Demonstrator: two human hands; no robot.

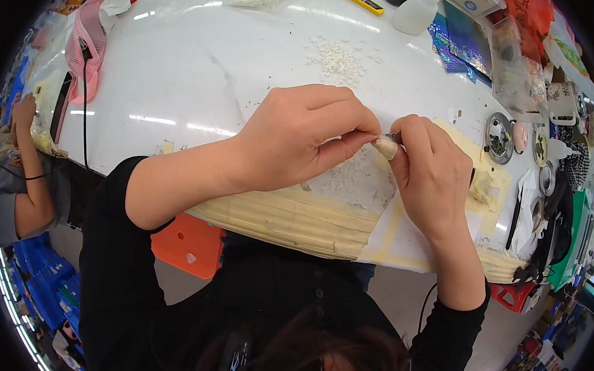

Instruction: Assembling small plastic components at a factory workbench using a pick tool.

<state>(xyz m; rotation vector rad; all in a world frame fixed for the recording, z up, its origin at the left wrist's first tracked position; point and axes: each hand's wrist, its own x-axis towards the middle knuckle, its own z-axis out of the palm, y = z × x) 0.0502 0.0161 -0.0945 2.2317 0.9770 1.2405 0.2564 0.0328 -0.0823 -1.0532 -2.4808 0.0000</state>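
Above the near side of a white table, my two hands meet at the fingertips. My left hand is closed, thumb and index finger pinched together at the left end of a small beige piece. What lies between those two fingertips is too small to make out. My right hand grips the beige piece between thumb and fingers, and a dark grey tip shows at its upper edge. Below the hands, fine white chips are scattered on the table.
A heap of white flakes lies farther back. To the right stand a round metal tin with dark green bits, a white squeeze bottle and shiny blue packets. Tan padding lines the near edge. Another person's arm is at far left.
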